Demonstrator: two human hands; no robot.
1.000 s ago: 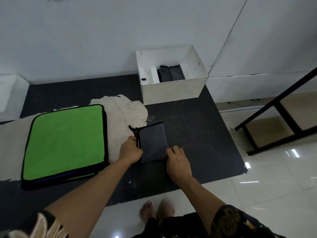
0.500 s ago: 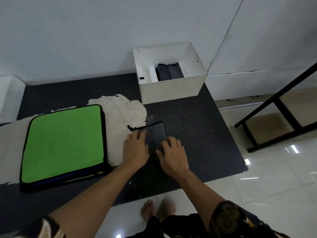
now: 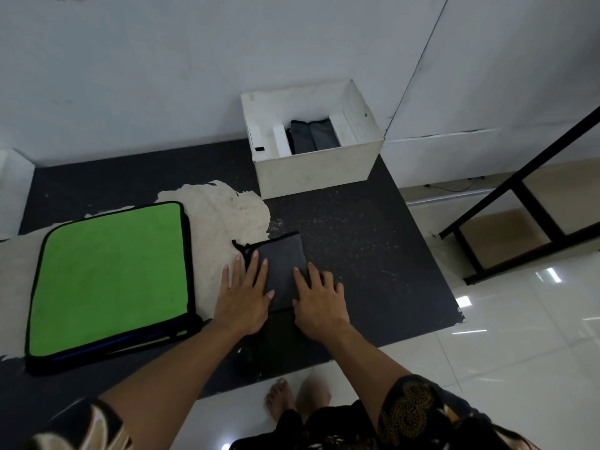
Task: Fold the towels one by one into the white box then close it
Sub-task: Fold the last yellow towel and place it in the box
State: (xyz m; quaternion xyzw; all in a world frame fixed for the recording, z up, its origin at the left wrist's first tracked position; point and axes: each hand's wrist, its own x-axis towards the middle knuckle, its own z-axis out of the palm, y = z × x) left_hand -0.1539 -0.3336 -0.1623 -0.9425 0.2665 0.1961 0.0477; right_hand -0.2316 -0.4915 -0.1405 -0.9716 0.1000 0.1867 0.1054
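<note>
Switches from pinching edges to pressing flat with left hand [image 3: 242, 297] and right hand [image 3: 319, 303], fingers straight and gripping nothing, on folded grey towel [image 3: 282, 261] in front of box [image 3: 311, 173], likely to set the crease. Leaves green towel [image 3: 110, 277] spread out left of box, awaiting its turn.

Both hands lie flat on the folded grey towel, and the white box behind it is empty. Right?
Not quite. The head view shows the white box already holding folded dark towels. The left hand and right hand do lie flat on the folded grey towel.
</note>
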